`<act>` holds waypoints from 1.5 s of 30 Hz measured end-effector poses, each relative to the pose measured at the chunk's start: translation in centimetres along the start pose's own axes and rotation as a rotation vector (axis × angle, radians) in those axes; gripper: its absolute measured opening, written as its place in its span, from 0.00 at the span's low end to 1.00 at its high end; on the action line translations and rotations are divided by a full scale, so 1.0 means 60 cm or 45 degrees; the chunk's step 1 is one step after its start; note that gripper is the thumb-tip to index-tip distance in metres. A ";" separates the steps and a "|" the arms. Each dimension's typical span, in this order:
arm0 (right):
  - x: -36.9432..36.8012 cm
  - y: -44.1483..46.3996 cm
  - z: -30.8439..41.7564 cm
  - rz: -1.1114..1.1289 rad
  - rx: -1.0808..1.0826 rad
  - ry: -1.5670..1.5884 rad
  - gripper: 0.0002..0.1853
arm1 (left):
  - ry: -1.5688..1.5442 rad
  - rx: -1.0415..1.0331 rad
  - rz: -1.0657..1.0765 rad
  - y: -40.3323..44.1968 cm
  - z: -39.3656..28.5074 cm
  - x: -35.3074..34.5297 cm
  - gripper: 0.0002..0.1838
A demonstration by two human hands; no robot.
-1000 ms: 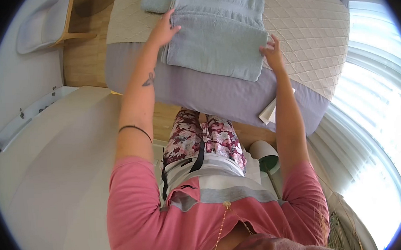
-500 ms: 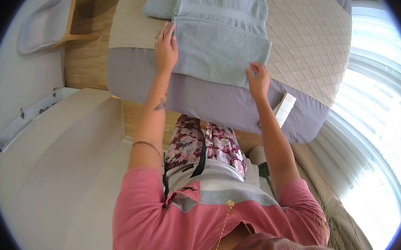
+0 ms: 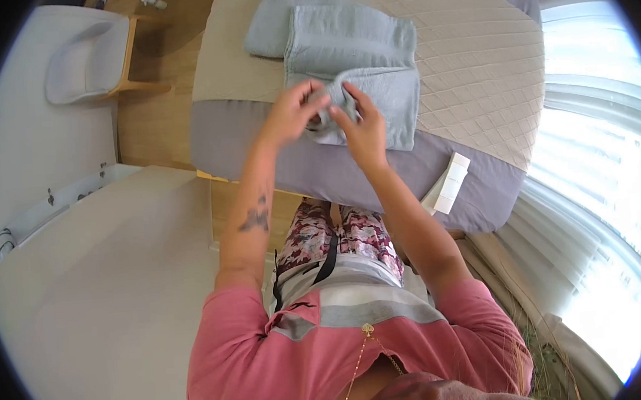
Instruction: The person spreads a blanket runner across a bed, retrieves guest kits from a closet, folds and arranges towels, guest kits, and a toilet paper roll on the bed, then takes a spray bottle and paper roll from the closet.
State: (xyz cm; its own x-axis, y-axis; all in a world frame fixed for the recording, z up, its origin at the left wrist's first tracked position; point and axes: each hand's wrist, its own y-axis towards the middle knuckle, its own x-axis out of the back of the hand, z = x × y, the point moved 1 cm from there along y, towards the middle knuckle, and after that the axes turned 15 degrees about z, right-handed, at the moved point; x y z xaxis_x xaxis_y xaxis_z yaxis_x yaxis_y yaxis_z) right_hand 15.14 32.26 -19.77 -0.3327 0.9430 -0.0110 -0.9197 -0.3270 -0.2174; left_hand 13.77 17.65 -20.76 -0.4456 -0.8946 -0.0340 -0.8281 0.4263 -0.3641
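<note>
Farthest left, a pale chair (image 3: 88,64) with wooden legs stands on the wood floor (image 3: 152,130). Next to it comes the bed (image 3: 476,92), its beige quilted cover ending in a grey band toward me, and on that cover a second folded towel (image 3: 264,29) lies beyond and left of the one I am handling. My left hand (image 3: 296,112) has moved in from the towel's left edge, where it was a second ago; its fingers are now bent over the near left part of the folded towel (image 3: 379,88). That grey-green towel lies on the bed in front of me, its near part over the grey band, and where it was flat before, it is now lifted and bunched between my hands. My right hand (image 3: 364,130) has left the far right edge and come close beside the left, thumb and forefinger parted at the raised fold. Both hands are slightly blurred and the cloth covers some fingertips, so I cannot tell how firmly either one has hold of it. Farther right, a white box (image 3: 452,183) on the grey band shows clear of my forearm, which partly covered it earlier. Beyond the bed hangs the sheer white curtain (image 3: 560,220).
</note>
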 end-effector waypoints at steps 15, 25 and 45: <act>0.454 -0.538 0.467 -1.004 0.856 -1.279 0.15 | 1.357 -1.043 -1.985 -0.599 -0.395 0.009 0.14; 0.490 -0.406 0.532 -1.255 0.747 -1.073 0.13 | 1.587 -0.682 -2.102 -0.765 -0.325 0.290 0.17; 0.488 -0.394 0.261 0.105 0.563 0.172 0.06 | -0.379 -1.083 -0.291 -0.685 -0.046 0.171 0.08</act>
State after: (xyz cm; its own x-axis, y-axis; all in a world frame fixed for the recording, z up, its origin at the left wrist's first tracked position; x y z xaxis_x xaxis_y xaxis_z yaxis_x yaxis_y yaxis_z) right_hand 23.86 66.60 0.33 -0.4052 0.9028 -0.1443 -0.9017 -0.3685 0.2262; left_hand 42.32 -8.68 -3.54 -0.2328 -0.9162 -0.3262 -0.9083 0.0849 0.4097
